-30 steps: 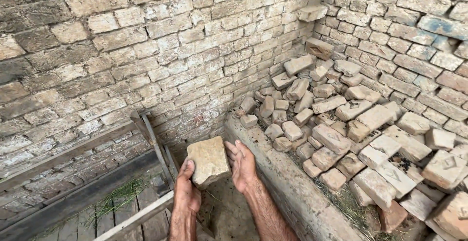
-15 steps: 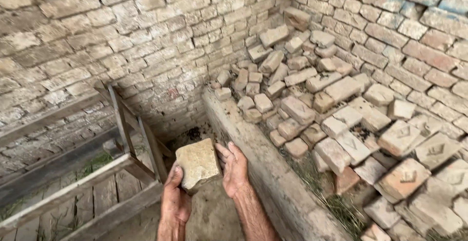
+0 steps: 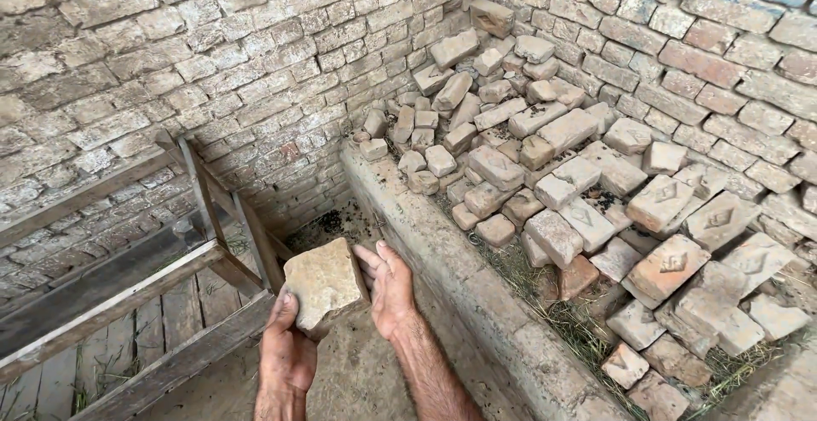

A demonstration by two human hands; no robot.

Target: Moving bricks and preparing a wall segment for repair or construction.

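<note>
A pale, sandy, rough-faced broken brick (image 3: 324,285) with chipped corners and a gritty, dusty skin sits between the person's two bare hands, held low over the dirt floor in the corner. The left hand (image 3: 288,349) is under and behind it, palm up, thumb pressed on the near edge and fingers wrapped beneath so that it carries the brick. The right hand (image 3: 391,289) stands beside the brick's right face, palm turned toward it, fingers straight and slightly spread, touching the side rather than curling round it. Both forearms come up from the bottom edge, dusty and bent in toward each other. Just to the right runs a low grey concrete ledge (image 3: 477,289), worn and stained, and behind it lies a loose heap of weathered reddish and buff bricks (image 3: 562,174), some stamped with a diamond shape, with dry grass among them. To the left leans a weathered grey wooden frame (image 3: 170,272) against the old mortar-crusted brick wall (image 3: 213,55).
</note>
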